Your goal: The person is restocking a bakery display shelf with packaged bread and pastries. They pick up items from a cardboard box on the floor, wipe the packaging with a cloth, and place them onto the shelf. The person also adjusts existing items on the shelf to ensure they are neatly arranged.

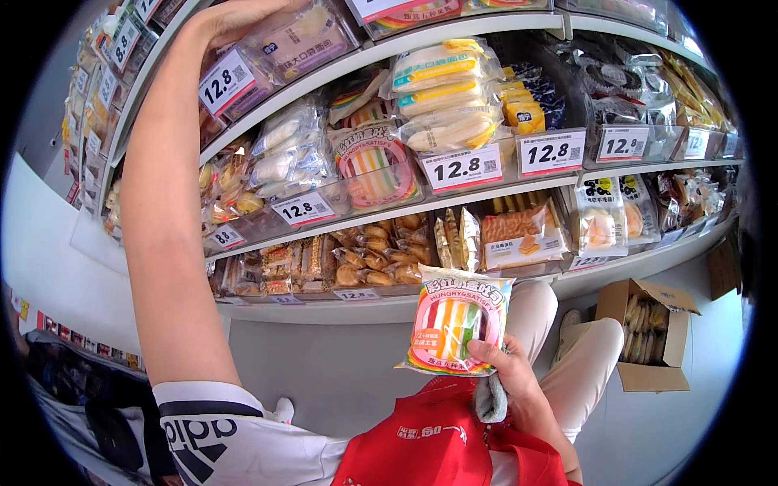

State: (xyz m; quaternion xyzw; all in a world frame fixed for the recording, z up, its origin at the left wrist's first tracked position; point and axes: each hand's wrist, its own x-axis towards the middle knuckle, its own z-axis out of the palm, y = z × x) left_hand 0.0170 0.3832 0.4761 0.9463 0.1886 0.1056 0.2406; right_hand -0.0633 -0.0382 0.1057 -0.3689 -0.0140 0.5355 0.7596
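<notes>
The rainbow cake pack (455, 324) sits clamped in my right hand (506, 377); my left hand (235, 18) presses flat a top-shelf bread packet (300, 40), mid-restocking I judge.

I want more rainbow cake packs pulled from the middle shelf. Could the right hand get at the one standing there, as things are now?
Probably not yet. The right hand is full, gripping a rainbow cake pack and a grey cloth. The shelved rainbow pack stands at the open shelf front with nothing before it.

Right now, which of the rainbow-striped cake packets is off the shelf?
The rainbow-striped packet held in the right hand, below the shelves. The other rainbow packet still stands on the middle shelf.
</notes>
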